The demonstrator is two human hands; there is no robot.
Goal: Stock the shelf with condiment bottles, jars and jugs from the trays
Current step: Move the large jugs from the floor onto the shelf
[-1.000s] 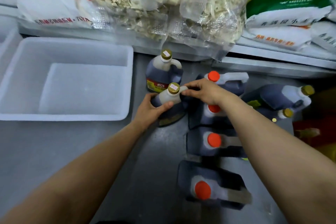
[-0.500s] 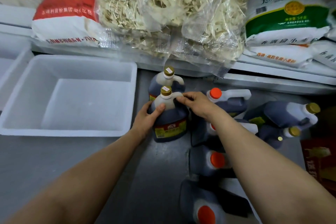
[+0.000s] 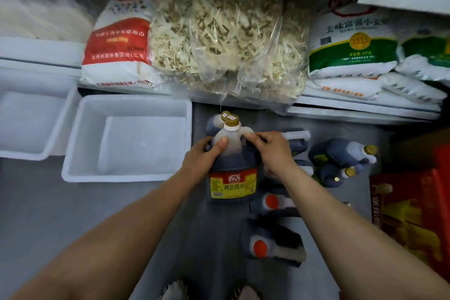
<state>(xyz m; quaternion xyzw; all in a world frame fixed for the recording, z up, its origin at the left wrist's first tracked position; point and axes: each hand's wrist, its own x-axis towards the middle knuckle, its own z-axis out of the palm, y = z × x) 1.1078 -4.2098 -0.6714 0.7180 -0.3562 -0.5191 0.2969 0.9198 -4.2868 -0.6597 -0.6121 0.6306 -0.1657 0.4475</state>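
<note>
Both your forearms reach forward and down over the grey shelf surface (image 3: pixel 48 202), and both hands close on one soy sauce jug (image 3: pixel 232 178) that stands upright between them. Your left hand (image 3: pixel 203 157) wraps the jug's pale shoulder, thumb pressed flat on the front just below the neck, the other fingers curled out of sight round the far side. Your right hand (image 3: pixel 271 151) grips the handle at the jug's upper right, fingertips pinched on it, palm turned down.

Directly beyond your hands a second gold-capped jug (image 3: pixel 214 122) stands almost wholly hidden behind the held one; only its cap and a dark shoulder show. Under your right wrist, orange-capped jugs (image 3: pixel 272 202) lie in a row toward you, the nearest ones partly covered by your forearm. Right of that hand, more gold-capped bottles (image 3: pixel 341 156) lie tipped over; how many, you cannot tell. Left of your left hand sits a white plastic tray (image 3: pixel 73 143). The jug's label print is too blurred to read.
</note>
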